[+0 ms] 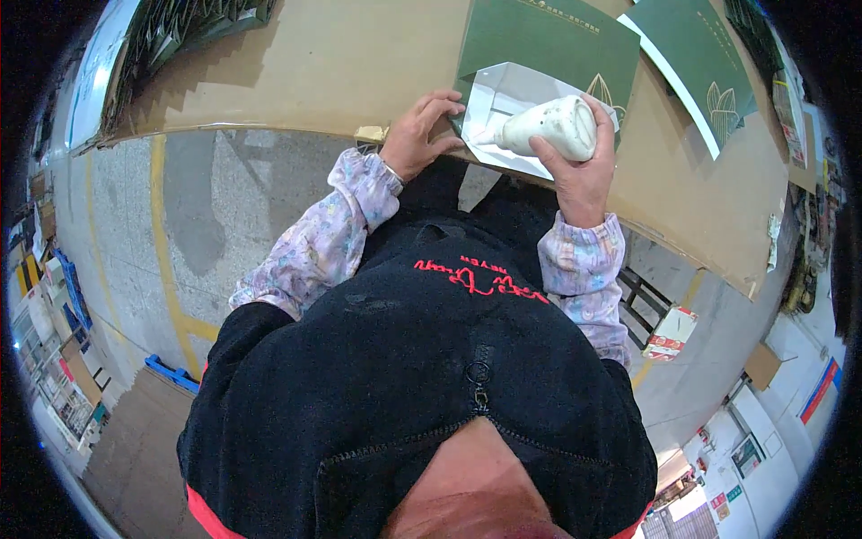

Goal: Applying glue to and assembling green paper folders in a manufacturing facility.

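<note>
My right hand (585, 171) is wrapped round a white plastic squeeze bottle (549, 128). The bottle lies tilted, its narrow end pointing left and down at white paper flaps (489, 90). These flaps are the unfolded bottom end of a green paper bag (548, 40) with gold print, lying flat at the table's near edge. My left hand (424, 130) is at the left edge of the flaps, thumb and fingers apart, fingertips touching the paper's edge. Whether any glue comes out of the bottle's tip I cannot make out.
A second green bag piece (700, 63) with a white edge lies to the right on the cardboard-covered table (341, 63). Stacked dark green bags (193, 31) stand at the far left. Below the table's right side is a stool (642, 301) with a red-and-white box (672, 334).
</note>
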### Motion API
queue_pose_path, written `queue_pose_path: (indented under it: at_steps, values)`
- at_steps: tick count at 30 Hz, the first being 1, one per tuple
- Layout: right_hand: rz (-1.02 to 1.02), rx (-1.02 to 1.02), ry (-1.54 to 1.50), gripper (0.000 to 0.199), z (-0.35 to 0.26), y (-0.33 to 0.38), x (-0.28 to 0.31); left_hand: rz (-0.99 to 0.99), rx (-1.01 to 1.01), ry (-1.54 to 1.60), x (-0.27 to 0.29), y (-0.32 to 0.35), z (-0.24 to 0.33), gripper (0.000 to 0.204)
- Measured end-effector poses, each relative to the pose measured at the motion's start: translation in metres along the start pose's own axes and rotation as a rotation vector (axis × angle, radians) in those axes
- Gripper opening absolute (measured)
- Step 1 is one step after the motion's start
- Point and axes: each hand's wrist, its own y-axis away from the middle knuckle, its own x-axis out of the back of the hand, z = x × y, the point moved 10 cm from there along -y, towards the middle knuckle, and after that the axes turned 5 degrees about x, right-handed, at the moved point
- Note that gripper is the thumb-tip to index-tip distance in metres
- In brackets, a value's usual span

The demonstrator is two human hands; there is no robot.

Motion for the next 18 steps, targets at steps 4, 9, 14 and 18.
queue_pose_path:
  at_steps: [4,9,14,18]
  values:
    - [0.005,-0.005,-0.012,0.076,0.001,0.006,0.006,0.008,-0.01,0.022,0.0,0.0,0.0,0.047]
    - [0.015,-0.025,-0.007,0.076,0.004,0.012,0.012,-0.004,0.0,0.031,-0.001,0.001,-0.004,0.048]
    - [0.038,-0.023,-0.02,0.077,0.005,0.016,0.018,-0.008,0.007,0.019,0.001,-0.001,0.002,0.046]
    - [0.047,-0.035,0.003,0.077,0.004,0.017,0.021,-0.003,0.013,-0.018,0.002,-0.001,0.001,0.046]
